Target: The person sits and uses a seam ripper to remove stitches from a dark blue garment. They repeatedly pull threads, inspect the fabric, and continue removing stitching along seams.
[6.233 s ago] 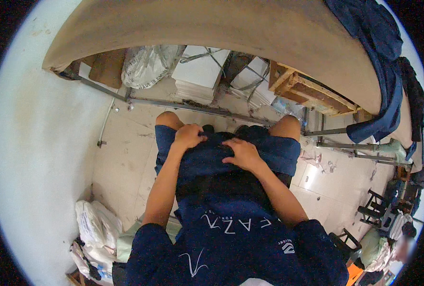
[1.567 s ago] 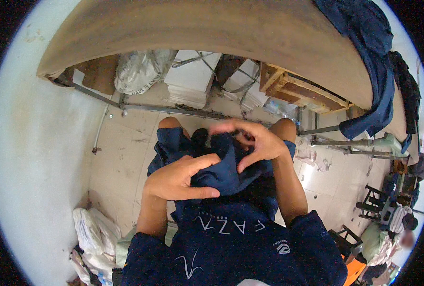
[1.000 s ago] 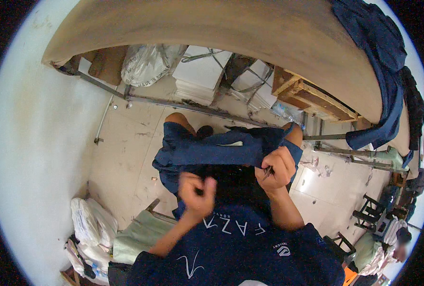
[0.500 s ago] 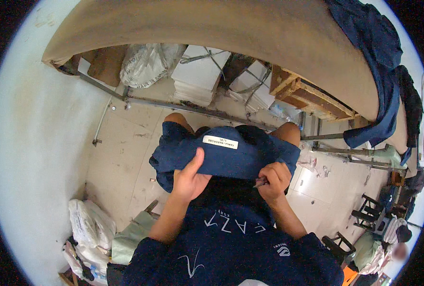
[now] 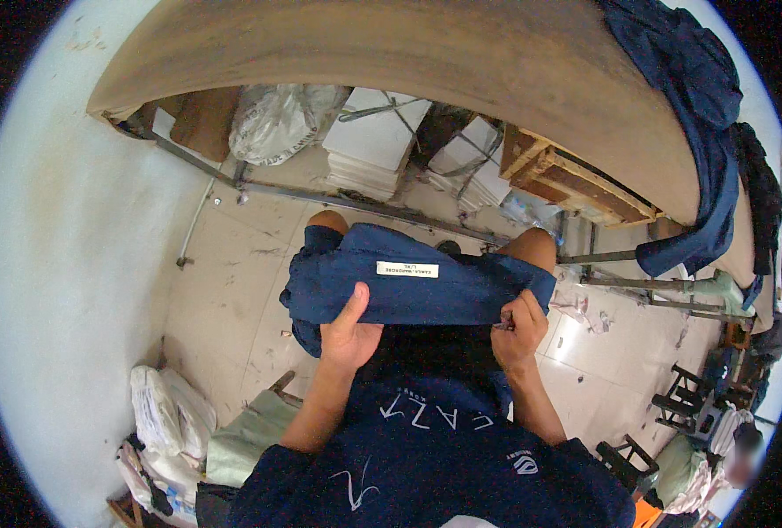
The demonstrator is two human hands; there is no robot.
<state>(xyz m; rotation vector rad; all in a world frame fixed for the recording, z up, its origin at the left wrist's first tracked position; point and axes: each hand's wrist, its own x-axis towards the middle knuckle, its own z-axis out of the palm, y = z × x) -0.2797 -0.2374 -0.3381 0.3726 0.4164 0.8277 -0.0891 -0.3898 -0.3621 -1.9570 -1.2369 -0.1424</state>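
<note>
A dark navy garment [image 5: 347,295] is stretched across my lap, with a pale sewn label [image 5: 407,270] facing up. My left hand [image 5: 349,336] grips its near edge on the left, thumb lying on top and fingers underneath. At the near right edge of the cloth my right hand [image 5: 521,327] is closed, its fingers curled and touching the fabric. A small dark tool [image 5: 502,325] pokes out of this fist; it resembles thread snips, but most of it is hidden.
Ahead is a table covered in brown cloth [image 5: 391,44], navy fabric [image 5: 703,176] hanging off its right side. Under it are tied white stacks [image 5: 373,141], a plastic bag [image 5: 272,128] and a wooden drawer frame [image 5: 576,180]. Black stools [image 5: 677,400] stand right, white bags [image 5: 166,414] left.
The right hand has moved slightly up and right, against the garment's edge. The cloth's far edge has shifted and lies flatter on the right. The left hand keeps its hold.
</note>
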